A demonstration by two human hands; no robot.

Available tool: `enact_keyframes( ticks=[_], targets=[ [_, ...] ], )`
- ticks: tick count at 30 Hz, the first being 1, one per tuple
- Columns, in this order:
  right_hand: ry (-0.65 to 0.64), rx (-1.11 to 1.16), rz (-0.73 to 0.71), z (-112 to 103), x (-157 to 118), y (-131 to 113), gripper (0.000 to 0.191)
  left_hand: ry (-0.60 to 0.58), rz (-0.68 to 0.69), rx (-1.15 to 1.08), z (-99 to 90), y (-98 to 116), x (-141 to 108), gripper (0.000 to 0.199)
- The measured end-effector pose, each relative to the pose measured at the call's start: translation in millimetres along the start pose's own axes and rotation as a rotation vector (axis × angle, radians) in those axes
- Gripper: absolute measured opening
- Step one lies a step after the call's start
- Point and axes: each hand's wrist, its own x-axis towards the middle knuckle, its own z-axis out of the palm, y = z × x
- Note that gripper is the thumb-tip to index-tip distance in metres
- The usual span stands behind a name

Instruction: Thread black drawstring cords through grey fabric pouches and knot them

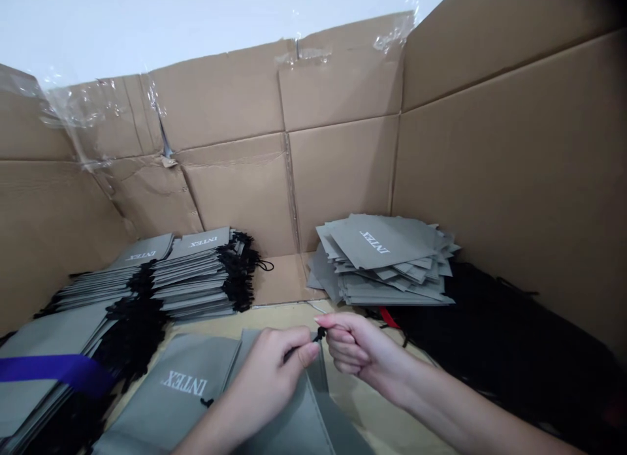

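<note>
The left hand (284,360) is pinching a black cord (321,334) between its thumb and finger, and the right hand (353,345) is squeezing the cord too, with its fingers curled in. The cord is sitting in the small gap between the two hands, above the worktop (392,412). It could be slipping out soon, because it is thin and only the fingertips are pinching it. If one hand is pulling harder, the knot could be ending up loose or crooked. A hard tug could also be wrinkling the grey bag (301,419) lying under the left hand, if the cord is joined to it; I cannot tell. The cord is looking dark, soft and lumpy, like a tiny knot. The grey bag is lying flat and smooth, and the left arm is hiding part of it.
</note>
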Motion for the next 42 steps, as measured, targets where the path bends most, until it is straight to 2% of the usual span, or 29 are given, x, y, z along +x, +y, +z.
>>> enact_keyframes(
  ticks=[3, 5, 8, 11, 13, 15, 18, 22, 26, 32, 37, 39, 42],
  targets=[
    [0.003, -0.026, -0.014, 2.4, -3.3, -0.4, 0.041, -0.027, 0.031, 0.014, -4.3, 1.8, -0.6, 0.037],
    [-0.017, -0.125, -0.091, 4.9, -7.3, -2.6, 0.043, -0.063, 0.033, -0.038, -9.3, 2.5, -1.3, 0.036],
    [-0.019, -0.467, -0.301, 7.8, -12.5, -8.0, 0.046, -0.072, 0.019, -0.136, -18.0, 1.2, -1.0, 0.034],
    [0.076, -0.872, -0.525, 9.1, -15.4, -10.4, 0.039, -0.047, 0.012, -0.178, -24.2, -1.2, 0.5, 0.035],
    [0.119, -1.037, -0.635, 11.3, -17.2, -8.6, 0.031, -0.046, -0.022, -0.256, -25.4, -2.2, 0.8, 0.037],
    [0.114, -1.100, -0.726, 15.8, -19.7, -5.0, 0.023, -0.052, -0.061, -0.361, -24.3, -2.9, -0.1, 0.039],
    [0.061, -1.024, -0.809, 24.8, -23.5, 0.7, 0.012, -0.080, -0.094, -0.505, -21.3, -3.7, -3.2, 0.040],
    [-0.014, -0.822, -0.789, 31.7, -26.2, 6.5, 0.012, -0.133, -0.154, -0.618, -18.7, -3.5, -8.1, 0.038],
    [0.030, -0.657, -0.720, 28.3, -26.8, 11.1, 0.017, -0.190, -0.127, -0.623, -14.6, -1.2, -8.2, 0.040],
    [0.174, -0.456, -0.611, 29.6, -48.7, 16.8, 0.025, -0.134, -0.001, -0.470, -3.1, 14.5, -6.8, 0.049],
    [0.149, -0.469, -0.578, 43.2, -79.6, 16.7, 0.021, -0.245, 0.048, -0.453, -8.0, 35.4, -25.0, 0.053],
    [0.146, -0.505, -0.593, 45.6, -83.0, 16.5, 0.020, -0.264, 0.053, -0.479, -10.6, 36.3, -30.2, 0.052],
    [0.198, -0.526, -0.597, 43.8, -77.4, 18.2, 0.021, -0.222, 0.023, -0.501, -12.3, 28.0, -28.9, 0.049]
  ],
)
